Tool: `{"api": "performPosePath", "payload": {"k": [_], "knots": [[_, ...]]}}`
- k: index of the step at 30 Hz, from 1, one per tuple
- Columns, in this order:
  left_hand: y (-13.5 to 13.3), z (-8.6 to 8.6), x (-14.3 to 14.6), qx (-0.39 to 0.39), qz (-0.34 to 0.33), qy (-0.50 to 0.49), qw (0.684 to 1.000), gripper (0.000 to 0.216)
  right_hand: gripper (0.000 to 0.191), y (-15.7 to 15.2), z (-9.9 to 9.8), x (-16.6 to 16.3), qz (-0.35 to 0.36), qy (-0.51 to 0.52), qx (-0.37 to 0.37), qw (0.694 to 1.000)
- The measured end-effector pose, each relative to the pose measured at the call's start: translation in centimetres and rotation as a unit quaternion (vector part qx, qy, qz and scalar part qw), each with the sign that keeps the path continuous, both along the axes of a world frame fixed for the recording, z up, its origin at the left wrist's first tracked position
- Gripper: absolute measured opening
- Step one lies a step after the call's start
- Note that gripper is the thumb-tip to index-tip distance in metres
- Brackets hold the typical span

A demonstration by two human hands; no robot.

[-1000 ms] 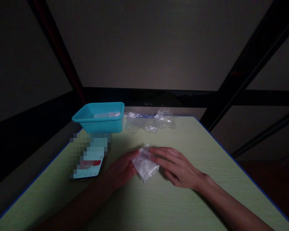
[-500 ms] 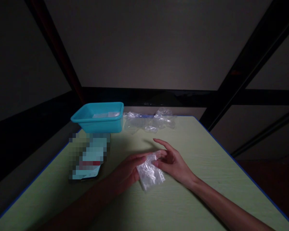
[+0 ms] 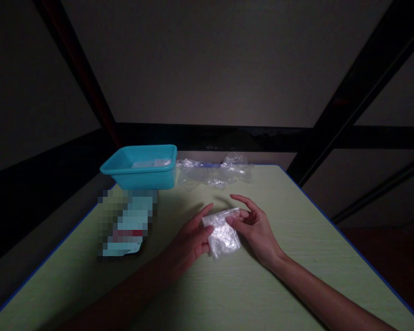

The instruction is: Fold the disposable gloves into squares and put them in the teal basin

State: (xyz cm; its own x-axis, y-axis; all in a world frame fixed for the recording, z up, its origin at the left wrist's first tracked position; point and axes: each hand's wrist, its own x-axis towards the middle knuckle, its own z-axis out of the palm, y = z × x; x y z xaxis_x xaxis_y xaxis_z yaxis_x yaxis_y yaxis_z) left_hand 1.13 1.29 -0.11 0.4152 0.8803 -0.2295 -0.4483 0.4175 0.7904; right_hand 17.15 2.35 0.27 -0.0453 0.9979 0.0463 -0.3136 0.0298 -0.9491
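Note:
Between my hands is a folded clear plastic bag (image 3: 224, 236), a shiny, crinkled square held above the table. My left hand (image 3: 193, 236) grips its left edge, thumb on the front and fingers behind, with the index finger stretched out past the edge. My right hand (image 3: 257, 230) pinches the upper right corner between thumb and fingers, one finger raised away from it. Fingers behind the plastic are partly hidden.
A turquoise basket (image 3: 146, 179) with flat pale pieces inside stands at the back left. Crumpled clear plastic (image 3: 210, 177) lies beside it along the far edge. A blurred-out flat item (image 3: 133, 225) lies at left on the pale green table (image 3: 296, 285).
The plastic bag has been raised slightly and turned, and now looks flatter and squarer. My right hand has shifted to its upper right corner; my left index finger has extended.

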Motion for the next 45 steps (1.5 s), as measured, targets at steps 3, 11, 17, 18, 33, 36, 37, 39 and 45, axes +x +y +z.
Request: {"api": "performPosePath", "payload": {"k": [3, 11, 17, 18, 33, 36, 37, 39, 45], "knots": [[-0.3, -0.2, 0.0, 0.075, 0.0, 0.06, 0.995, 0.092, 0.054, 0.3, 0.0, 0.2, -0.032, 0.006, 0.004, 0.999], [-0.5, 0.1, 0.3, 0.178, -0.014, 0.156, 0.971, 0.064, 0.054, 0.2, 0.0, 0.1, -0.074, 0.0, 0.009, 0.997], [-0.2, -0.5, 0.0, 0.186, 0.006, 0.26, 0.948, 0.048, 0.049, 0.2, 0.1, 0.1, -0.053, 0.006, 0.021, 0.998], [-0.2, -0.6, 0.0, 0.189, 0.01, 0.266, 0.945, 0.046, 0.049, 0.2, 0.0, 0.1, -0.048, 0.006, 0.025, 0.999], [0.2, -0.1, -0.3, 0.164, 0.032, 0.254, 0.953, 0.049, 0.044, 0.9, -0.2, 1.5, 0.137, -0.026, 0.08, 0.987], [0.2, 0.0, -0.3, 0.164, 0.024, 0.248, 0.955, 0.05, 0.024, 0.8, -0.1, 1.7, 0.163, -0.077, 0.086, 0.98], [0.2, 0.0, -0.4, 0.165, 0.02, 0.245, 0.955, 0.051, 0.023, 0.7, -0.1, 1.7, 0.168, -0.097, 0.086, 0.977], [0.3, 0.0, -0.4, 0.171, 0.012, 0.248, 0.953, 0.051, 0.024, 0.6, 0.0, 1.7, 0.174, -0.118, 0.085, 0.974], [0.4, -0.1, -0.5, 0.174, 0.007, 0.268, 0.948, 0.06, 0.034, 0.6, -0.1, 1.7, 0.187, -0.104, 0.077, 0.974]]}}
